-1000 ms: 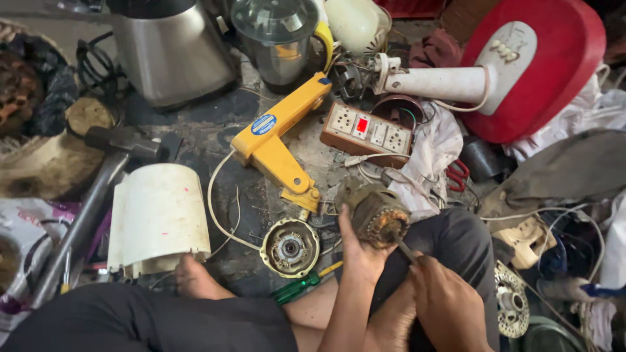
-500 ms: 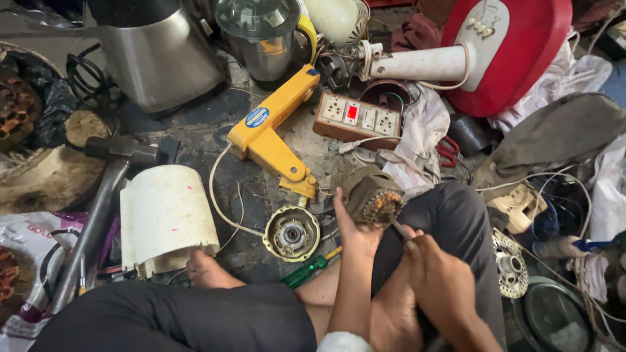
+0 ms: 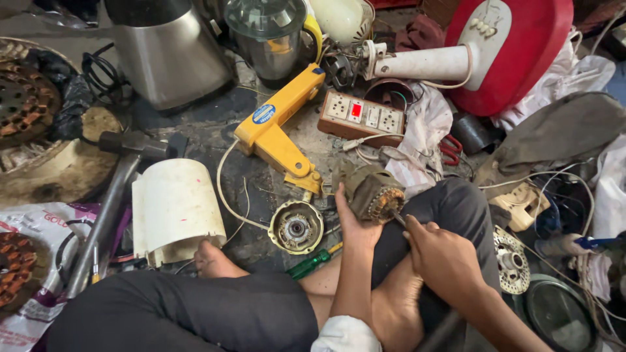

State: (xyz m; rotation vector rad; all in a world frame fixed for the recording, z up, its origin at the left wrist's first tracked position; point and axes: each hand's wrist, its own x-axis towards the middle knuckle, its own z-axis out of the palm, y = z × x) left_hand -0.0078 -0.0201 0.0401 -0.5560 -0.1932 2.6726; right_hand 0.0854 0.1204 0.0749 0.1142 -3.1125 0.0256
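My left hand (image 3: pixel 353 225) grips a small electric motor core (image 3: pixel 370 191) with copper windings, held above my crossed legs. My right hand (image 3: pixel 440 255) is closed on a thin metal tool (image 3: pixel 398 219) whose tip touches the motor's winding end. A round metal motor end cover (image 3: pixel 297 227) lies on the floor just left of my left hand. A green-handled screwdriver (image 3: pixel 314 262) rests beside my leg.
A yellow heat tool (image 3: pixel 274 127), a brown switch-and-socket board (image 3: pixel 360 115), a white cylindrical housing (image 3: pixel 175 208), steel blender jars (image 3: pixel 171 55), a red and white fan base (image 3: pixel 515 52), a hammer (image 3: pixel 107 208) and cloths crowd the floor around me.
The view has shifted slightly and come closer. Both hands stay on the motor core and the tool, with the tool tip still at the winding end.
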